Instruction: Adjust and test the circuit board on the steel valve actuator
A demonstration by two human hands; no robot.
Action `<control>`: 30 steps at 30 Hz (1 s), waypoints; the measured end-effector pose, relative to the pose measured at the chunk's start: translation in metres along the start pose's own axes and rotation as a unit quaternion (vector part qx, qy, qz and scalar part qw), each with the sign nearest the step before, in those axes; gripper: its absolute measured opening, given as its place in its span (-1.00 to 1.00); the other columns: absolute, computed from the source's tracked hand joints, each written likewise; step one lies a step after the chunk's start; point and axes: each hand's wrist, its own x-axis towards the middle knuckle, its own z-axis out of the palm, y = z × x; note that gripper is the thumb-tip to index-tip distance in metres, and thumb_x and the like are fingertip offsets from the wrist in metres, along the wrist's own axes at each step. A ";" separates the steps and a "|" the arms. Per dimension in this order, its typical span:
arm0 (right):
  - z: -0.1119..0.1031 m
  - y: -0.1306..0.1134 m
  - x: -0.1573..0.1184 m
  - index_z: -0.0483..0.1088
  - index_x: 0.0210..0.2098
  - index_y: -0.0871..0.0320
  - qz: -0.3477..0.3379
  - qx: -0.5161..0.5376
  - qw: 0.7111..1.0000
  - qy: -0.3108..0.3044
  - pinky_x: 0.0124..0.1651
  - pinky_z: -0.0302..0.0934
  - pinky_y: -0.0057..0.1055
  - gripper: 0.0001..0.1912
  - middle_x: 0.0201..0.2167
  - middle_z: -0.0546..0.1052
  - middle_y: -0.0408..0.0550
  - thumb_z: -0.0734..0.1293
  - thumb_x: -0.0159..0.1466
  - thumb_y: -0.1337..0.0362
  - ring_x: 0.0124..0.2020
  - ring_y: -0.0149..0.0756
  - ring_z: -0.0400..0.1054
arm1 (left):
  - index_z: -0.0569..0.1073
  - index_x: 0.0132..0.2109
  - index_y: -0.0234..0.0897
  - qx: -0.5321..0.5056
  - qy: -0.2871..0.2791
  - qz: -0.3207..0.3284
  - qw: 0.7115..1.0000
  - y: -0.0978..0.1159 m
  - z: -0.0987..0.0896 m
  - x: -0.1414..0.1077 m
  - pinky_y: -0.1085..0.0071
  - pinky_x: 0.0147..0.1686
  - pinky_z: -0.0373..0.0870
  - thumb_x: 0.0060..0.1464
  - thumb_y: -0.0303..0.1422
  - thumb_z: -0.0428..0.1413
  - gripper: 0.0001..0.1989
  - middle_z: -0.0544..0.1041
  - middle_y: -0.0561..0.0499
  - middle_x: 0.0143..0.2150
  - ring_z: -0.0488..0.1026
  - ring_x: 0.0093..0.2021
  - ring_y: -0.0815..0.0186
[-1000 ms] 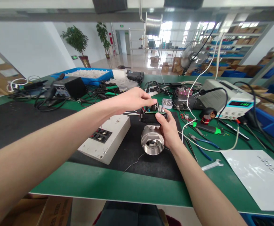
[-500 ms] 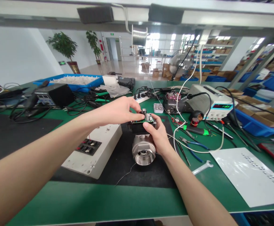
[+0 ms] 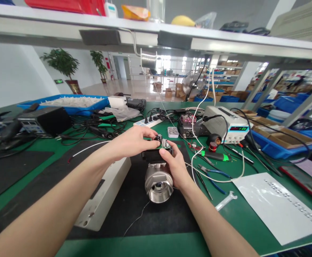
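Observation:
A metal valve body (image 3: 159, 185) with a hexagonal end and a round opening stands on the black mat. On top of it sits a black housing (image 3: 154, 157), with a small green circuit board (image 3: 163, 145) carrying capacitors at its upper side. My left hand (image 3: 138, 140) is closed, thumb and fingers pinching a small black component (image 3: 158, 137) on the board. Wrapped around the right side of the housing, my right hand (image 3: 177, 166) has its thumb at the board's front edge. My fingers partly hide the board.
To the left lies a beige metal box (image 3: 110, 192). On the right are pliers (image 3: 215, 172), a wrench (image 3: 227, 200), a white sheet (image 3: 276, 207) with small parts, and a power supply (image 3: 227, 125). A shelf (image 3: 145, 30) crosses overhead; a thin wire (image 3: 136, 219) lies in front.
The camera view has tilted up, showing more of the shelf. Both hands keep their grip at the board and housing, with only slight finger movement.

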 end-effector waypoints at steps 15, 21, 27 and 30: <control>0.003 0.002 -0.002 0.41 0.09 0.02 -0.016 -0.024 0.999 0.017 0.36 0.29 0.05 -0.26 0.02 0.63 -0.05 0.67 -0.01 0.02 0.10 -0.03 0.52 | 0.60 -0.38 -0.19 -0.045 -0.015 -0.009 0.999 -0.008 -0.001 -0.001 0.28 -0.09 0.39 0.10 -0.08 0.26 -0.72 0.61 0.05 0.05 0.52 -0.02 0.12; 0.006 0.002 -0.003 0.41 0.10 0.01 -0.011 -0.022 1.000 0.017 0.35 0.31 0.02 -0.25 0.02 0.63 -0.06 0.68 -0.02 0.04 0.15 0.01 0.50 | 0.60 -0.39 -0.21 -0.044 -0.015 -0.001 0.999 -0.011 -0.004 -0.002 0.29 -0.11 0.41 0.09 -0.08 0.26 -0.71 0.61 0.02 0.03 0.53 -0.05 0.11; 0.006 0.001 -0.003 0.39 0.13 0.05 -0.014 -0.019 1.000 0.012 0.45 0.17 0.06 -0.23 0.08 0.61 -0.02 0.68 0.01 0.05 0.23 0.03 0.45 | 0.61 -0.36 -0.23 -0.045 -0.001 0.009 0.999 -0.013 -0.002 -0.003 0.29 -0.08 0.45 0.08 -0.08 0.25 -0.70 0.62 0.00 -0.02 0.55 -0.06 0.10; 0.005 0.001 -0.004 0.38 0.14 0.05 -0.013 -0.015 1.000 0.010 0.44 0.17 0.11 -0.22 0.08 0.61 -0.01 0.67 0.03 0.05 0.21 0.05 0.46 | 0.61 -0.38 -0.22 -0.038 0.008 0.000 0.999 -0.011 -0.001 -0.004 0.29 -0.12 0.47 0.07 -0.09 0.25 -0.72 0.62 -0.01 -0.10 0.55 -0.10 0.10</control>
